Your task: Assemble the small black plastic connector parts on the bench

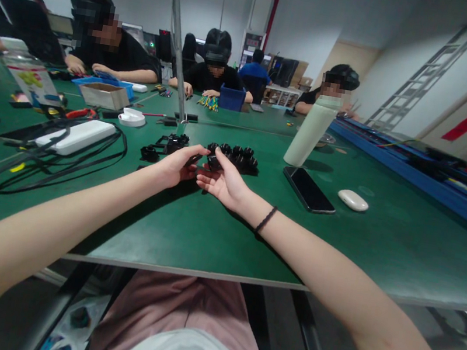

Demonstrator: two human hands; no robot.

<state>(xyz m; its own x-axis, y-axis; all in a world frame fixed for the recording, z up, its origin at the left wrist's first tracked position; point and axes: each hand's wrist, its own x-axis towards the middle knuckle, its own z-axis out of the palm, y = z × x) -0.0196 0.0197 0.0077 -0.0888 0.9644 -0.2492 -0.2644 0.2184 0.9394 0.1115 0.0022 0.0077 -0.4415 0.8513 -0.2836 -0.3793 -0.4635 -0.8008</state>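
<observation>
Over the green table (215, 231), my left hand (179, 165) and my right hand (228, 180) almost meet at the fingertips. A small black part (192, 161) is pinched in my left hand, largely covered by the fingers. Another small black part (214, 162) sits under my right thumb; its exact kind is too small to tell. Just beyond my right hand lies a cluster of several round black pieces (243, 156). More black pieces (175, 141) with angular shapes rest beyond my left wrist.
Black cables (80, 159) and a white power strip (75, 137) lie to the left. On the right are a phone (308, 190), a pale green bottle (311, 133) and a cream oval case (352, 200). A metal pole (179, 42) rises ahead. Several people sit across the table.
</observation>
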